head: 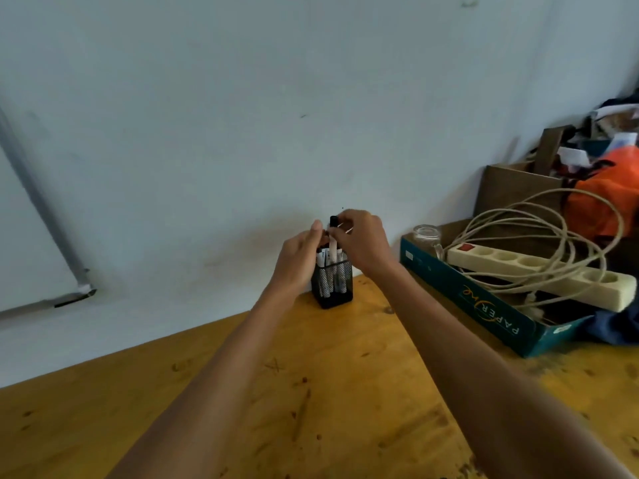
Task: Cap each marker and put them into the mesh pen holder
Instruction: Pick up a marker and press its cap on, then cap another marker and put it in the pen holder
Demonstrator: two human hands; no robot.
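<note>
A black mesh pen holder (pixel 332 288) stands on the wooden table (pixel 311 392) close to the wall. Several white markers stand inside it. One white marker with a black cap (pixel 333 242) sticks up higher than the others, its lower end inside the holder. My right hand (pixel 363 242) pinches this marker near its cap. My left hand (pixel 301 257) is beside the holder's left top edge, fingers against the markers; whether it grips one is hidden.
A teal cardboard box lid (pixel 484 305) at the right holds a cream power strip (pixel 539 274) with coiled cable and a glass jar (pixel 428 236). Behind it are a brown box (pixel 518 188) and an orange bag (pixel 608 195). The white wall is just behind the holder.
</note>
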